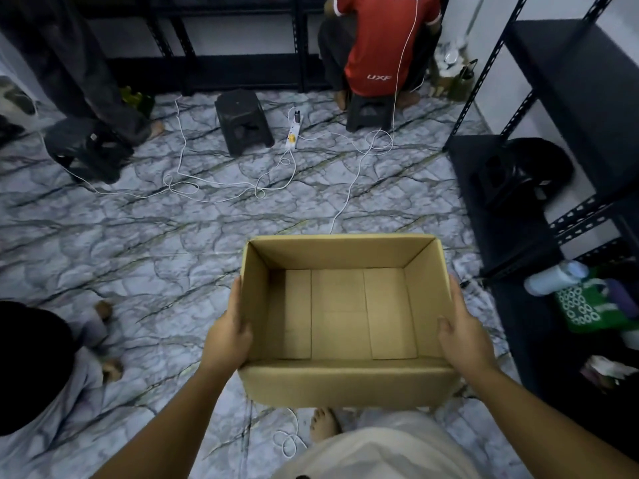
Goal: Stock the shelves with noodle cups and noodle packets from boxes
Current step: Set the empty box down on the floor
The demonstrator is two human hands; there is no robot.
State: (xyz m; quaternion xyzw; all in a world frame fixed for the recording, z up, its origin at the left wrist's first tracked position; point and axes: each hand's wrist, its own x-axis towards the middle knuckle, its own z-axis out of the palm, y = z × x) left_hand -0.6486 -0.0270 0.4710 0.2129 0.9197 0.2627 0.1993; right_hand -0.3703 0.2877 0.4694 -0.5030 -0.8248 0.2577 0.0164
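Note:
An open brown cardboard box (345,382) hangs in front of me above the floor, and its inside shows only bare cardboard. My left hand (228,337) grips the box's left wall, thumb over the rim and fingers along the outside. My right hand (463,337) grips the right wall the same way. No noodle cups or packets are visible. Black metal shelves (567,88) stand at the right.
A person in a red shirt (383,46) sits on a stool at the back, facing more black shelving. Black plastic stools (243,121) and white cables with a power strip (294,129) lie on the marble-patterned floor. Another person sits at the lower left. Bottles and bags fill the lower right shelf.

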